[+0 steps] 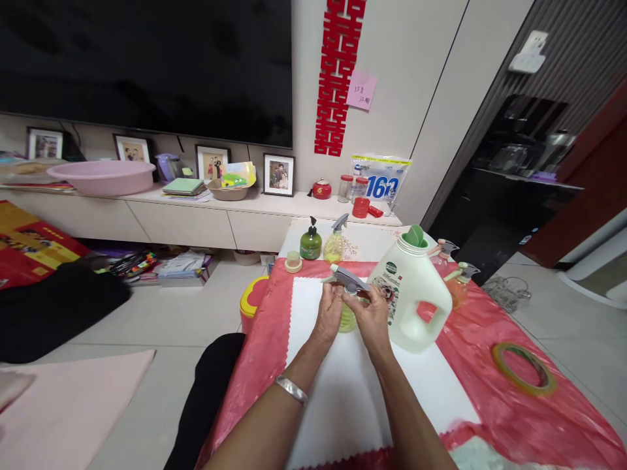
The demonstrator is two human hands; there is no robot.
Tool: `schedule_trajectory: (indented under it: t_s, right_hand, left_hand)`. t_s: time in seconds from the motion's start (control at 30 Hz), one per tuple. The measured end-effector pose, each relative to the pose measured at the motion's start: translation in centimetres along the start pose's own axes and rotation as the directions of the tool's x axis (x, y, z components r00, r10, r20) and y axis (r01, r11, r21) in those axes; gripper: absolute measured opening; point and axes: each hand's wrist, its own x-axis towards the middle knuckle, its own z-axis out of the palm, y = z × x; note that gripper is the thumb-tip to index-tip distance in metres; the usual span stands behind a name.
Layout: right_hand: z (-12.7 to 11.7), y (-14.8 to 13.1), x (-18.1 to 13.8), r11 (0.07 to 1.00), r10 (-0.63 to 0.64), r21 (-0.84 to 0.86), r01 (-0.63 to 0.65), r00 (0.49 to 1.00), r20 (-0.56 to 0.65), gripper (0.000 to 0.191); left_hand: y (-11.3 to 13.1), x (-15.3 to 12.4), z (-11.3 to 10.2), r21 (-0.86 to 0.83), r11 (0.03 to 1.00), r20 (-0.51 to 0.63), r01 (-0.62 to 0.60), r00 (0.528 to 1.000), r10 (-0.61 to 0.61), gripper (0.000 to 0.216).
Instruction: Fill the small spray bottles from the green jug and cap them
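Observation:
A small spray bottle (347, 321) with a grey trigger head (351, 281) and pale yellow-green liquid stands on the white mat. My left hand (329, 312) pinches the nozzle side of this head, while my right hand (373, 321) grips it at the collar from the other side. Fingers partly hide the neck, so I cannot tell how tightly the head sits. Close by on the right is a large pale green jug (416, 307) with a green funnel-like piece (415, 236) in its mouth. A pale round cap (293, 262) lies beyond my left hand.
Behind stand a green pump bottle (310, 243) and another spray bottle (334, 246). An orange spray bottle (458, 292) and a pinkish one (441, 256) are right of the jug. A tape roll (524, 369) lies on the red table cover (494, 320). A yellow-topped stool (252, 299) is left.

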Motion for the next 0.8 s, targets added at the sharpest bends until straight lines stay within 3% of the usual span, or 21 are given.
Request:
schedule_trajectory:
  t_s: [0.17, 0.43, 0.63, 0.7, 0.8]
  right_hand:
    - [-1.0, -0.6, 0.5, 0.998, -0.01, 0.056, 0.003, 0.992, 0.127, 0.041]
    - [0.4, 0.3, 0.3, 0.999, 0.045, 0.032, -0.045, 0.999, -0.014, 0.042]
    - [-1.0, -0.3, 0.5, 0.996, 0.007, 0.092, -0.024, 0.985, 0.174, 0.041]
    - [-1.1, -0.5, 0.5, 0.997, -0.003, 0.083, -0.011, 0.984, 0.178, 0.035]
    - [-0.4, -0.2, 0.5, 0.999, 0.015, 0.046, -0.019, 0.996, 0.093, 0.032]
  left_hand:
    - [0.0, 0.0, 0.4, -0.038, 0.999, 0.011, -0.028, 1.0, 0.028, 0.047]
    - [-0.4, -0.1, 0.1, -0.06, 0.998, -0.037, 0.037, 0.999, -0.039, 0.049]
    - [-0.3, -0.1, 0.4, -0.058, 0.998, -0.038, 0.006, 0.999, -0.008, 0.05]
    - [-0.3, -0.1, 0.4, -0.058, 0.998, -0.031, 0.007, 0.999, -0.009, 0.049]
    - [-0.3, -0.1, 0.2, -0.06, 0.998, -0.033, 0.009, 0.999, -0.011, 0.049]
